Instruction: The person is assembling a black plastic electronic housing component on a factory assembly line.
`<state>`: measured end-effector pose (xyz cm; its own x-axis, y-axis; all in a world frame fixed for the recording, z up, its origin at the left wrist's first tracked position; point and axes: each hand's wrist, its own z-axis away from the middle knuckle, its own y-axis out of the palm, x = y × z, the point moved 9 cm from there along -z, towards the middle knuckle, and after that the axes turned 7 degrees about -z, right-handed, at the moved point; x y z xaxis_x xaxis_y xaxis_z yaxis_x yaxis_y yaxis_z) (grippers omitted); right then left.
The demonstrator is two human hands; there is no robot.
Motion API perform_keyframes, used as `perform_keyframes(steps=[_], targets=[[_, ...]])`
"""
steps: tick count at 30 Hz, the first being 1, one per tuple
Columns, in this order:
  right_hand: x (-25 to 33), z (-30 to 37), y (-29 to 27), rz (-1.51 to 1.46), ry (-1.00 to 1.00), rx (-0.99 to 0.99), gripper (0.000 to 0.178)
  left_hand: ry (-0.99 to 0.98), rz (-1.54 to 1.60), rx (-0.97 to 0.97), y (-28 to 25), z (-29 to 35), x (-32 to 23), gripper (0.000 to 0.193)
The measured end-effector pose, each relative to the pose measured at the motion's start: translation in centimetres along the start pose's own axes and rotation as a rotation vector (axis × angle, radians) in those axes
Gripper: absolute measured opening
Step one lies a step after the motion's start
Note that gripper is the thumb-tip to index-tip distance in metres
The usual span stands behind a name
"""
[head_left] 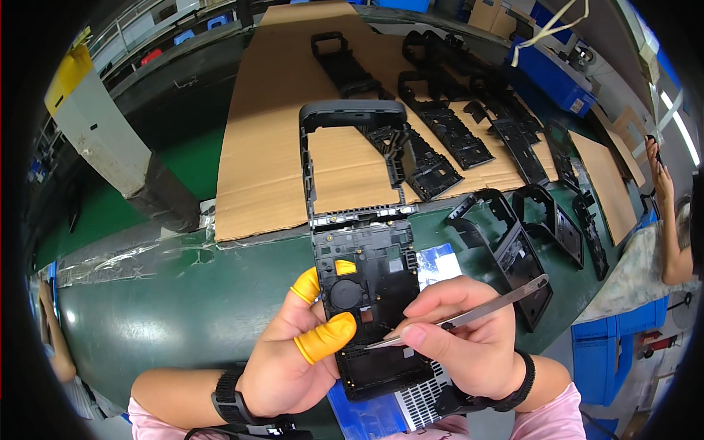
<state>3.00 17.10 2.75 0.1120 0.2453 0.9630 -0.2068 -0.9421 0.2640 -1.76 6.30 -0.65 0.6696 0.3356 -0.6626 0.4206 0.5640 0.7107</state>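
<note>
While the left hand [290, 359] grips the black frame [359, 242], right hand [469, 337] pinched on tweezers [469, 314].

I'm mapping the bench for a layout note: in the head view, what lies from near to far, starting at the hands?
Right hand with tweezers → black plastic frame → cardboard sheet → blue bins.
</note>
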Motion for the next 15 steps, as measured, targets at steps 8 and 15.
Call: perform_keyframes(steps=[8, 15], targets=[[-0.55, -0.16, 0.17, -0.086, -0.002, 0.023, 0.019, 0.003, -0.003, -0.005, -0.24, 0.02, -0.01, 0.046], [-0.5, -0.35, 0.29, -0.085, -0.007, 0.06, 0.02, 0.034, -0.001, -0.017, -0.38, -0.1, -0.06, 0.047]])
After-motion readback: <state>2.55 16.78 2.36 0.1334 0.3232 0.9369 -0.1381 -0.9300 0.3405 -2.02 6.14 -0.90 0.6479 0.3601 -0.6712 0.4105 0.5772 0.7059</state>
